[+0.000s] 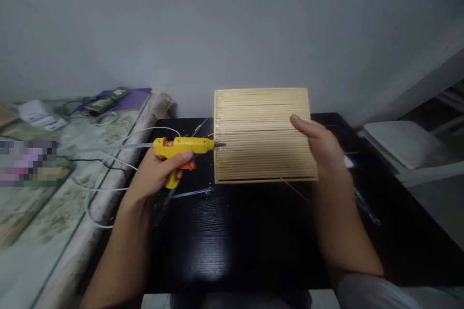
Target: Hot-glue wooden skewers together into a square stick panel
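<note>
My left hand is closed round the grip of a yellow hot glue gun, a finger on its orange trigger. The gun lies level, and its dark nozzle touches the left edge of a square panel of pale wooden sticks. My right hand holds that panel upright by its right edge, thumb on the front, fingers hidden behind it. A clear glue stick pokes out of the gun's back, and its white cord loops away to the left. The panel hangs above a black table.
A bed with a patterned cover runs along the left, carrying a purple folder, green cards, a white box and cables. A white cushion sits at the right. A pale wall stands close behind. Thin glue strands and stick scraps lie on the table.
</note>
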The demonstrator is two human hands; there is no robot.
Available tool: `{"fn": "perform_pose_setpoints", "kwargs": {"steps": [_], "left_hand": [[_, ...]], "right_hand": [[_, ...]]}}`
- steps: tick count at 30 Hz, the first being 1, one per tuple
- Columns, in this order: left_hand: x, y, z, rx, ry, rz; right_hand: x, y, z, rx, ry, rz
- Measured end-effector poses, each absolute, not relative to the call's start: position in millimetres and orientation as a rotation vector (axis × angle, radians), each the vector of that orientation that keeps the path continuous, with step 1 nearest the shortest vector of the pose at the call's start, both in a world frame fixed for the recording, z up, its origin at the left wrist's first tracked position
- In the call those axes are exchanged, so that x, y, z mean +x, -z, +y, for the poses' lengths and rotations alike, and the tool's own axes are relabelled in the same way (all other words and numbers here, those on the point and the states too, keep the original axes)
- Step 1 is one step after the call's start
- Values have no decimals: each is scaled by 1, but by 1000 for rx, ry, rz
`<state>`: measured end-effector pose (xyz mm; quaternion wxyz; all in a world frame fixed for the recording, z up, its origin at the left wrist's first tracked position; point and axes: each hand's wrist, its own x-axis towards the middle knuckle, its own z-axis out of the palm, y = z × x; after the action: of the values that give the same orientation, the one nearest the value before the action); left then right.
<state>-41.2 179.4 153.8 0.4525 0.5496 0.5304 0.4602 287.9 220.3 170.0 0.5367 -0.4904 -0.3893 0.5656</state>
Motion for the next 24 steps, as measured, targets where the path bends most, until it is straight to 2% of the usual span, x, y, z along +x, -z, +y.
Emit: {"fn": "perform_pose_setpoints", "kwargs": {"steps": [24], "left_hand": [[-49,-155,179,1407,-979,1278]], "right_hand": [[297,-165,227,-1175,-1235,-1115]]}}
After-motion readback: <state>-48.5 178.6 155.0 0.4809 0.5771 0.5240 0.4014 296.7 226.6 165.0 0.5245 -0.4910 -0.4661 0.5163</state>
